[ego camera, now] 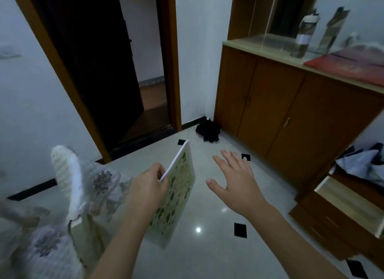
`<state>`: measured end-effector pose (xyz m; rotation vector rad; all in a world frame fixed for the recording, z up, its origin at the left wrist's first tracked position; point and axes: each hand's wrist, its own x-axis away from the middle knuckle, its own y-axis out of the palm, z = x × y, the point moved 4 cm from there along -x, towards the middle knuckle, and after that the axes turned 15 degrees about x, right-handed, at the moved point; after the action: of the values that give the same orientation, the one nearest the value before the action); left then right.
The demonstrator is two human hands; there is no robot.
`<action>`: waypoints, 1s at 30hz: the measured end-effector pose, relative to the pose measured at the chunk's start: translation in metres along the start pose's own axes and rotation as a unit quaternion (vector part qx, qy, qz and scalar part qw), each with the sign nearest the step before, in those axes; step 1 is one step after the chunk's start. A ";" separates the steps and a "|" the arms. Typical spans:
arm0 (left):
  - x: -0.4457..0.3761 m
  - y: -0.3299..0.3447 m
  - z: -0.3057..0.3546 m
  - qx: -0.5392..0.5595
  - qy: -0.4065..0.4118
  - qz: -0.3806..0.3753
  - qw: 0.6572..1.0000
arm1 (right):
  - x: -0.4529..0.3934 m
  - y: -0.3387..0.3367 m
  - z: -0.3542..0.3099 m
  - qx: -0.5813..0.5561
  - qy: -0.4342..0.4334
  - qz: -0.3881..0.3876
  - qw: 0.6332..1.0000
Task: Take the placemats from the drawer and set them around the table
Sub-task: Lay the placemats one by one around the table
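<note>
One placemat point(176, 193) in left grip point(148, 184)

A single head-worn, wide-angle view looks forward and steeply down onto a glossy tiled floor point(207, 247), straight lines bowing toward the edges. Both forearms enter from six o'clock, close to the lens. A dark doorway point(99, 70) stands farther off at eleven o'clock, a wooden cabinet point(280, 112) at two o'clock.

Two hands point(148, 182) point(232, 179), one placemat point(176, 193), two bottles point(304, 36) point(332, 29).
</note>
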<state>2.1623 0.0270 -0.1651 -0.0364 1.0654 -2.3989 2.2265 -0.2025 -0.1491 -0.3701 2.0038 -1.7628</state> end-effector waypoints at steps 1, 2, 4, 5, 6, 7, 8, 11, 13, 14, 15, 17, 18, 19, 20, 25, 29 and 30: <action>-0.019 0.007 0.006 -0.010 0.007 -0.014 1.000 | -0.018 -0.002 0.004 0.005 0.003 0.001 1.000; -0.037 0.015 0.011 -0.016 0.017 -0.027 0.999 | -0.036 -0.004 0.009 0.008 0.004 0.006 1.000; -0.066 0.027 0.020 -0.028 0.034 -0.043 0.998 | -0.063 -0.006 0.018 0.006 0.011 0.011 1.000; -0.078 0.030 0.024 -0.032 0.039 -0.045 0.998 | -0.075 -0.006 0.023 -0.003 0.018 0.012 1.000; -0.091 0.033 0.027 -0.035 0.043 -0.042 0.998 | -0.087 -0.005 0.028 -0.013 0.024 0.010 1.000; -0.104 0.037 0.029 -0.033 0.043 -0.040 0.998 | -0.099 -0.003 0.032 -0.020 0.028 0.005 0.999; -0.117 0.040 0.029 -0.027 0.041 -0.037 0.998 | -0.112 0.001 0.038 -0.026 0.028 0.000 0.999; -0.153 0.052 0.028 -0.020 0.028 -0.041 0.999 | -0.156 0.017 0.054 -0.036 0.023 -0.012 0.999; -0.177 0.060 0.025 -0.025 0.011 -0.049 0.998 | -0.189 0.031 0.063 -0.044 0.015 -0.022 0.999; -0.189 0.064 0.024 -0.033 0.002 -0.054 0.998 | -0.205 0.038 0.067 -0.050 0.011 -0.028 0.998; -0.201 0.068 0.023 -0.046 -0.008 -0.057 0.997 | -0.220 0.044 0.070 -0.058 0.006 -0.029 0.998; -0.224 0.074 0.024 -0.083 -0.019 -0.053 0.995 | -0.250 0.053 0.076 -0.076 -0.016 -0.033 0.996; -0.235 0.077 0.025 -0.103 -0.021 -0.046 0.993 | -0.266 0.057 0.079 -0.084 -0.032 -0.038 0.995; -0.246 0.079 0.026 -0.121 -0.024 -0.039 0.992 | -0.282 0.059 0.081 -0.088 -0.050 -0.043 0.994; -0.257 0.081 0.025 -0.136 -0.031 -0.032 0.990 | -0.298 0.062 0.082 -0.091 -0.068 -0.048 0.992; -0.296 0.071 0.016 -0.198 -0.079 -0.022 0.977 | -0.375 0.071 0.066 -0.099 -0.149 -0.069 0.981; -0.310 0.051 0.003 -0.212 -0.128 0.008 0.969 | -0.415 0.073 0.030 -0.109 -0.211 -0.076 0.968; -0.315 0.047 -0.001 -0.210 -0.133 0.022 0.968 | -0.424 0.075 0.020 -0.111 -0.226 -0.080 0.965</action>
<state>2.4568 0.1468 -0.1428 -0.4630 1.4011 -2.0165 2.6098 -0.0059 -0.1607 -0.9385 1.8730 -1.3778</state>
